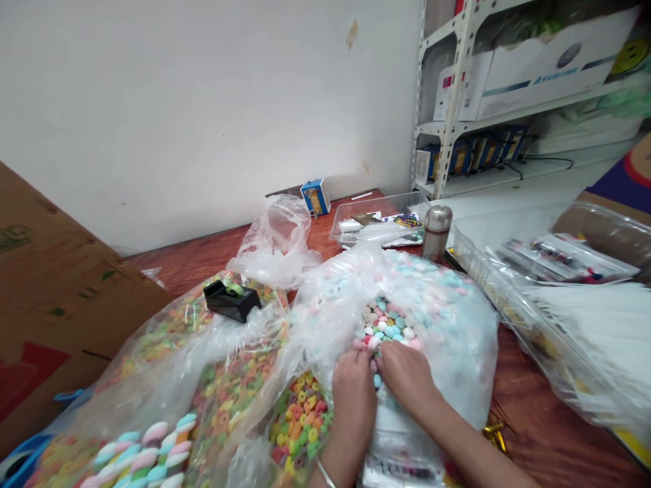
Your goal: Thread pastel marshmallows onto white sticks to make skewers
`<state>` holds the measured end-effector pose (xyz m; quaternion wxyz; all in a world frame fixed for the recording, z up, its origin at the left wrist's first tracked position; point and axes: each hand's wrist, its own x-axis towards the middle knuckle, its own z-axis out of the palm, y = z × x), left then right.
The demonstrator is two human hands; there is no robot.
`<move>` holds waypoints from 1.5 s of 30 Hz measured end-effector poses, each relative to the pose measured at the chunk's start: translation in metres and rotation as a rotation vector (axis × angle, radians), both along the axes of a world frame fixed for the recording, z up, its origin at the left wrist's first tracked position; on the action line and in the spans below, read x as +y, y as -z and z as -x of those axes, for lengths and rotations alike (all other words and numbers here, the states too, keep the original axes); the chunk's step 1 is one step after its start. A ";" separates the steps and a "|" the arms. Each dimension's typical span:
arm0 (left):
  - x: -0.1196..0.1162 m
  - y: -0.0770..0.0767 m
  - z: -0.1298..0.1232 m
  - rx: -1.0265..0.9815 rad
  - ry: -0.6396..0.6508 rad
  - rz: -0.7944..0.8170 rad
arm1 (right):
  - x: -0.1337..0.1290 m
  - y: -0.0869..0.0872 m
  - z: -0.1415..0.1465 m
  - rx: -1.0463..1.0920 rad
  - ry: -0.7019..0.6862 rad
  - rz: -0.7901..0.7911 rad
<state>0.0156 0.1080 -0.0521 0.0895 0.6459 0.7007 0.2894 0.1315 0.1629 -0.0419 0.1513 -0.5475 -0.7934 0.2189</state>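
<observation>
A big clear plastic bag [458, 325] full of pastel, pebble-shaped candies [389, 322] lies in front of me, its mouth open toward me. My left hand [354, 379] is at the near side of that mouth, fingers curled down among the candies. Close beside it, my right hand [404, 369] is closed too, its fingertips hidden at the candies. What either hand grips does not show. Below them lie clear packets [401, 468] with a printed label. Just left is an open bag of colourful ring-shaped pieces [302, 420].
A black tape dispenser [232, 300] sits on a bag of rings. Twisted marshmallows [147, 461] lie at lower left, by a cardboard box [66, 305]. Behind stand a metal-capped jar [436, 234] and a clear tray [381, 220]. Another clear bin [549, 325] is at right, below shelves [452, 102].
</observation>
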 end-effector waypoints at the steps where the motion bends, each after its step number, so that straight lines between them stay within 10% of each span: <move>1: -0.001 -0.001 0.000 -0.010 -0.015 0.008 | -0.001 0.002 0.003 0.013 0.004 -0.005; 15: 0.002 -0.009 -0.002 -1.183 -0.254 0.148 | -0.035 0.006 -0.011 0.641 0.098 0.094; 29: -0.007 -0.026 -0.010 -1.197 -0.074 0.153 | -0.040 0.007 -0.013 1.070 0.165 0.373; 37: -0.006 -0.026 -0.010 -1.286 -0.208 0.133 | -0.049 -0.005 -0.029 0.922 0.149 0.361; 45: -0.004 -0.026 -0.005 -1.299 -0.278 0.032 | -0.080 -0.004 -0.069 0.130 -0.112 0.065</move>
